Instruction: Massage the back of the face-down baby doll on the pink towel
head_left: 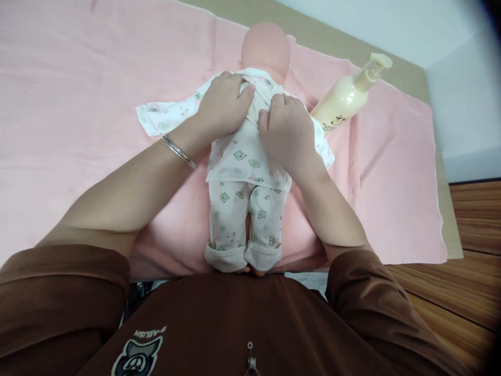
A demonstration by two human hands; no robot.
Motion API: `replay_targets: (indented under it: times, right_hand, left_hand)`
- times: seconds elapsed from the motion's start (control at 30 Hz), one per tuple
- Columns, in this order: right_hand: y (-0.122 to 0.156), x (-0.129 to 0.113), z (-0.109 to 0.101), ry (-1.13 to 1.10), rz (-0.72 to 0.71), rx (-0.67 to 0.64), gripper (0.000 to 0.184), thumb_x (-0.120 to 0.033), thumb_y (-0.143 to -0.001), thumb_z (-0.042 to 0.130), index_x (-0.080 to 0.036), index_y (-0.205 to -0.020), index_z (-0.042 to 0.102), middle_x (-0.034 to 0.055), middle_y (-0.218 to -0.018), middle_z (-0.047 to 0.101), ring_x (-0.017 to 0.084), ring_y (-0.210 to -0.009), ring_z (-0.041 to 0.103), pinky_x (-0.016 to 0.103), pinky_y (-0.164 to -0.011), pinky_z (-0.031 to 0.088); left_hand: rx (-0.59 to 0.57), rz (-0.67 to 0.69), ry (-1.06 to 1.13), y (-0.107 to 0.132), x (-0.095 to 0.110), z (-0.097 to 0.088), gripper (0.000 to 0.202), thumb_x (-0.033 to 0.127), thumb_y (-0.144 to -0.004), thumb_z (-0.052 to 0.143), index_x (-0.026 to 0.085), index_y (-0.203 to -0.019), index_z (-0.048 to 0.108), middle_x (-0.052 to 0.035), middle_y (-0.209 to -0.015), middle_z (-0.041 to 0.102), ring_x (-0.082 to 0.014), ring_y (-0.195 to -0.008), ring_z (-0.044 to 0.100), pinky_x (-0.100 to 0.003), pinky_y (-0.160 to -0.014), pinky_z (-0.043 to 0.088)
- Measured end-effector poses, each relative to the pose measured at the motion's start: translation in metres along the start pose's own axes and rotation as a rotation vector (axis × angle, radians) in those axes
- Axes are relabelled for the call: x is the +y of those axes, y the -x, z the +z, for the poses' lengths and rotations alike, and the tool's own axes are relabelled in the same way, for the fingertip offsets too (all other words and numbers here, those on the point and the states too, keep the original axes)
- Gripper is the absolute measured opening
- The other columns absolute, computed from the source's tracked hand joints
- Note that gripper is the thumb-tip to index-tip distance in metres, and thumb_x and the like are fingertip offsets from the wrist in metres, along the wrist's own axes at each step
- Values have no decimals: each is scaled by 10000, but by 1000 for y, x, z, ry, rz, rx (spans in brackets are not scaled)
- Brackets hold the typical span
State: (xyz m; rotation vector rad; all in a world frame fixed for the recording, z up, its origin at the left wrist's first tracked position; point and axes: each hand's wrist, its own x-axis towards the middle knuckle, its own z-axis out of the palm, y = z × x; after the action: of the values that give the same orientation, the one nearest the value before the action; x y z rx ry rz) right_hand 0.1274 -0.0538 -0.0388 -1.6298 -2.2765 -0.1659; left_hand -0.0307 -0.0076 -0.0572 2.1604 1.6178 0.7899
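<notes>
A baby doll (266,49) lies with its head away from me and its feet at the near table edge. It wears a white printed baby shirt (246,159) and matching trousers (227,209) with turned-up cuffs. My left hand (225,104) is closed on the shirt's front near the neck, thumb and fingers pinching the cloth. Slightly lower and to the right, my right hand (287,130) also grips the shirt front, fingers curled over its edge. The cloth between the hands is creased. Both shirt sleeves spread out sideways, the right one partly behind my right hand.
A pink towel (78,115) covers most of the table (450,230). A cream-coloured pump bottle (344,99) lies tilted just right of the doll. A pale wall (462,120) borders the far right, above a wood-grain floor (473,235).
</notes>
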Motion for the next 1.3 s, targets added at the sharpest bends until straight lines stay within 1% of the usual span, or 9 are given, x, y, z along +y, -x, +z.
replay_targets:
  times: [0.17, 0.27, 0.47, 0.63, 0.77, 0.87, 1.03, 1.17, 1.3]
  right_hand:
    - [-10, 11, 4, -50, 13, -21, 186, -301, -972, 351, -204, -923, 503, 112, -956, 604, 284, -958, 552, 417, -855, 482]
    - [-14, 14, 6, -77, 16, -19, 159, -292, -956, 370, -213, -924, 503, 123, -996, 609, 299, -985, 550, 432, -873, 476]
    - [-11, 13, 10, -120, 60, -24, 181, -316, -962, 360, -222, -1059, 480, 118, -1068, 609, 298, -1042, 541, 430, -895, 466]
    - [-15, 18, 17, -201, 128, 3, 175, -308, -938, 382, -217, -1068, 456, 113, -1039, 614, 275, -970, 564, 388, -859, 467]
    - [-23, 28, 25, -244, 160, -20, 219, -332, -942, 347, -186, -1038, 478, 119, -994, 630, 281, -910, 573, 398, -800, 469]
    - [-28, 35, 28, -247, 137, -41, 252, -347, -948, 336, -180, -1033, 506, 125, -1013, 625, 295, -946, 567, 429, -823, 467]
    - [-31, 40, 27, -270, 124, -102, 333, -446, -968, 348, -193, -1077, 534, 136, -1088, 595, 322, -1060, 536, 482, -920, 442]
    - [-31, 40, 28, -259, 136, -97, 432, -532, -970, 322, -185, -1142, 516, 139, -1110, 582, 338, -1097, 513, 498, -943, 425]
    - [-32, 40, 29, -246, 145, -109, 417, -549, -966, 325, -206, -1115, 509, 123, -1104, 581, 333, -1107, 508, 487, -944, 424]
  left_hand:
    - [52, 1, 0, 1, -2, 7, 415, 482, -897, 290, 357, -1148, 596, -33, -1130, 606, -286, -1070, 457, -443, -973, 350]
    - [83, 11, -26, 1, -3, 9, 412, 468, -896, 301, 355, -1147, 607, -61, -1086, 608, -306, -1055, 483, -457, -956, 377]
    - [119, -17, -5, 1, -4, 13, 404, 482, -892, 324, 382, -1176, 594, -57, -1094, 590, -306, -1075, 484, -456, -950, 375]
    - [154, -23, -51, 3, -1, 15, 422, 344, -924, 340, 202, -1225, 599, -115, -1083, 571, -284, -1078, 497, -435, -945, 380]
    - [159, -6, -61, 6, 3, 15, 437, 345, -939, 340, 207, -1283, 572, -121, -1141, 569, -299, -1108, 490, -429, -964, 382]
    - [180, -10, -71, 7, 3, 15, 447, 284, -920, 345, 144, -1276, 577, -139, -1140, 573, -310, -1104, 497, -451, -969, 384]
    - [114, -7, -39, 5, 2, 12, 368, 398, -939, 379, 309, -1246, 562, -41, -1139, 589, -240, -1087, 501, -378, -989, 386]
    - [144, -36, -54, 4, 3, 14, 362, 326, -910, 397, 212, -1190, 595, -106, -1116, 575, -305, -1100, 494, -459, -976, 378]
    - [137, -66, -57, 3, 3, 15, 302, 394, -904, 404, 307, -1097, 620, -95, -1086, 566, -327, -1095, 481, -480, -978, 374]
